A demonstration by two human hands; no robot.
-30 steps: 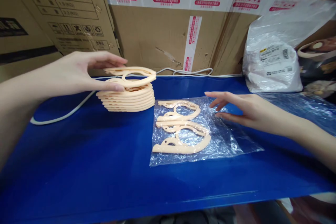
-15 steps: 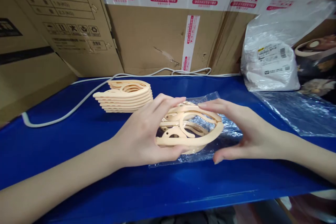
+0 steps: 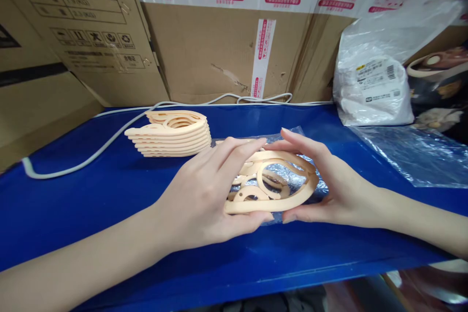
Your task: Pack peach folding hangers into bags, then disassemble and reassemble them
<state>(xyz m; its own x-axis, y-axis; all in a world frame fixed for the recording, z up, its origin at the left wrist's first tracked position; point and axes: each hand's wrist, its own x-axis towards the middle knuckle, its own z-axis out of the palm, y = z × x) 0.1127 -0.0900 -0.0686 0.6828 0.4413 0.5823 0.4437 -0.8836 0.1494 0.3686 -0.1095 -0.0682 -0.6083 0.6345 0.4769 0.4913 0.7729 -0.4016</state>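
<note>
Your left hand (image 3: 204, 195) and right hand (image 3: 329, 185) both grip one peach hanger (image 3: 270, 203), one hand at each end. The fingers (image 3: 241, 151) are curled around its edges, thumbs under, other fingers on top. You hold it flat, just above the clear bag (image 3: 292, 132) at the middle of the blue desk (image 3: 109, 190). More hangers (image 3: 244, 194) lie under it on the bag. A stack (image 3: 171, 136) of the same hangers sits back left, apart from your hands. A white cable (image 3: 91, 156) runs along the back edge below the boxes (image 3: 204, 48). A white sack (image 3: 373, 87) sits back right.
</note>
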